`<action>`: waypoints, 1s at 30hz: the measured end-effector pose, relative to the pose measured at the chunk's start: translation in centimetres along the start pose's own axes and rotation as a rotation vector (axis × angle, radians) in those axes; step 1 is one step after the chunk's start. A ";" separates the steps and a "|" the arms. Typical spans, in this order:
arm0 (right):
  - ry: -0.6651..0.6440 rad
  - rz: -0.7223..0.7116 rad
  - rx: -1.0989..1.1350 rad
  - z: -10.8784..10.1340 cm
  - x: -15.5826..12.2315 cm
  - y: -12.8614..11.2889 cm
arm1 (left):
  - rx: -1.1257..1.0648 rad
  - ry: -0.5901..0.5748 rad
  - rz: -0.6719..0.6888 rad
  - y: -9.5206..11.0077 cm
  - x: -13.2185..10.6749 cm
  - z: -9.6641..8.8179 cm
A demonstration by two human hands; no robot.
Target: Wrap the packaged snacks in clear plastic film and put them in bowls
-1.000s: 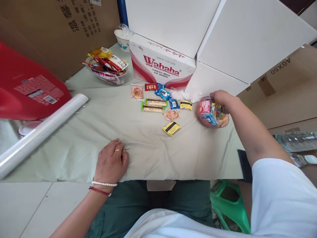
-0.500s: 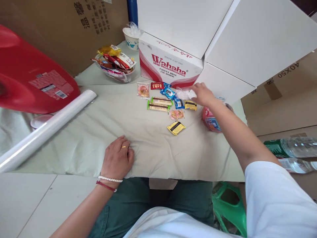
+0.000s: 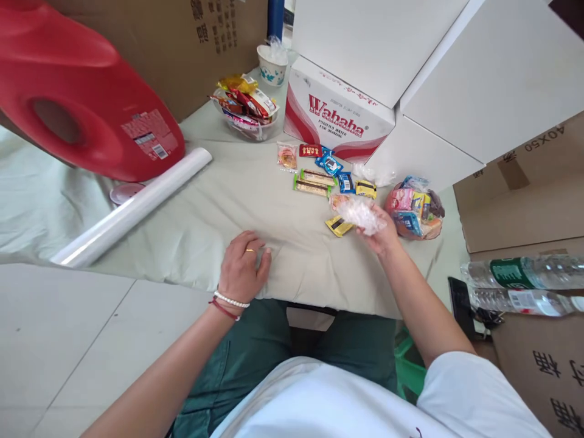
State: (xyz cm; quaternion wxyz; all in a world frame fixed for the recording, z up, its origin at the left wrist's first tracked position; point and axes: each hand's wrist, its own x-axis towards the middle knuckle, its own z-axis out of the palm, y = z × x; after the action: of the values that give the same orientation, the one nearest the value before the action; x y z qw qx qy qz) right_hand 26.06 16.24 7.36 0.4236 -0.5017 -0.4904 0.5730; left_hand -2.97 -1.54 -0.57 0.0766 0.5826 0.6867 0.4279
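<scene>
My right hand (image 3: 382,234) is closed on a crumpled clear plastic bag (image 3: 360,214), held above the cloth with the palm partly up. Under and beside that bag lie a yellow wrapped snack (image 3: 338,226) and a pink-wrapped biscuit (image 3: 338,201), both partly covered. My left hand (image 3: 244,261) rests on the cloth near the front edge, thumb apart and holding nothing. Farther back are two green-ended wafer bars (image 3: 314,182), blue packets (image 3: 329,164), a red packet (image 3: 310,150), another biscuit (image 3: 287,157) and a second yellow snack (image 3: 365,188).
More crumpled plastic (image 3: 381,175) lies by the Wahaba-style water carton (image 3: 337,118). A filled snack bag (image 3: 415,210) stands right; a snack bowl (image 3: 249,125) and paper cup (image 3: 272,70) stand behind. A red jug (image 3: 109,91) and white film roll (image 3: 137,204) are left; bottles (image 3: 529,274) lie right.
My right hand has come back from beside the carton toward me, bringing a clear plastic bag over the front snacks. My left hand stays on the cloth. The view has shifted.
</scene>
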 end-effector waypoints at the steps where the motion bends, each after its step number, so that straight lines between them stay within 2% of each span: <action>1: -0.003 0.057 0.078 0.3 -2.4 1.0 | -0.083 0.026 -0.058 0.8 -0.1 -0.1; 3: 0.019 0.133 0.163 1.1 -6.6 2.7 | -0.348 0.022 -0.233 3.0 -0.3 0.0; 4: 0.037 0.146 0.182 1.5 -8.3 3.5 | -0.539 -0.024 -0.344 4.3 -0.4 0.2; 6: 0.061 0.131 0.192 2.4 -11.0 4.5 | -0.970 -0.231 -0.553 7.1 -0.7 1.0; 8: 0.038 0.097 0.166 3.1 -12.7 4.9 | -1.255 -0.463 -0.716 9.4 -1.1 2.1; 10: -0.020 0.075 0.107 3.3 -13.6 4.7 | -1.347 -0.657 -0.808 10.8 -1.5 2.9; 12: -0.041 0.047 0.042 2.9 -13.9 4.3 | -1.296 -0.738 -0.841 11.2 -1.9 3.4; 13: -0.033 0.033 0.021 2.6 -13.9 4.0 | -1.253 -0.724 -0.848 11.0 -2.0 3.4; 17: 0.050 0.043 0.096 0.4 -13.6 3.8 | -1.171 -0.523 -0.900 9.8 -2.1 2.7; 22: 0.144 0.088 0.224 -1.5 -13.8 5.3 | -1.113 -0.387 -0.900 8.7 -1.5 1.4; 28: 0.133 0.018 0.117 -3.6 -14.6 6.2 | -1.086 -0.229 -0.874 7.6 -0.3 0.9; 30: 0.120 -0.027 0.097 -4.3 -14.8 6.3 | -1.140 -0.218 -0.840 7.6 -0.1 0.6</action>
State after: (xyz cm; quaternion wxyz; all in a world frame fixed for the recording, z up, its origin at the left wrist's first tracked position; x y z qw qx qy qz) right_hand 32.38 1.35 3.46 0.4838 -0.5073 -0.4424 0.5593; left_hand 3.01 -1.65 4.11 0.5954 0.1780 0.5112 0.5938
